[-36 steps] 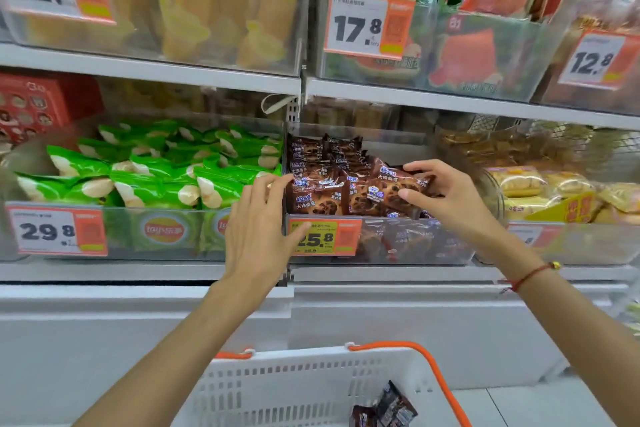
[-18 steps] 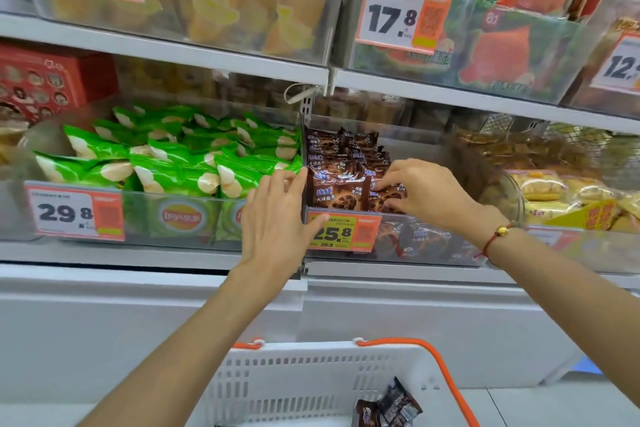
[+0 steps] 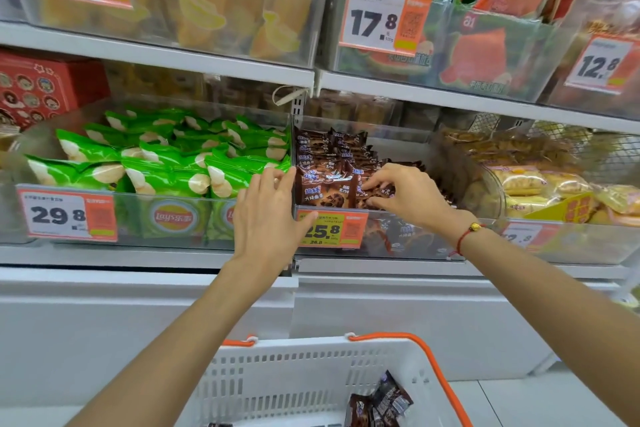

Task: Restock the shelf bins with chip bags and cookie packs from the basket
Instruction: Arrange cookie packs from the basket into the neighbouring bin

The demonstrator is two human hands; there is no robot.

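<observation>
Tucking cookie packs into the middle bin

Nearest us, the white basket (image 3: 277, 378) holds spare packs (image 3: 379, 404); farther, our left hand (image 3: 268, 215) rests flat-fingered on the clear bin (image 3: 398, 239), our right hand (image 3: 403, 194) pinching a brown cookie pack (image 3: 372, 192) inside, green chip bags (image 3: 166, 163) left.
</observation>
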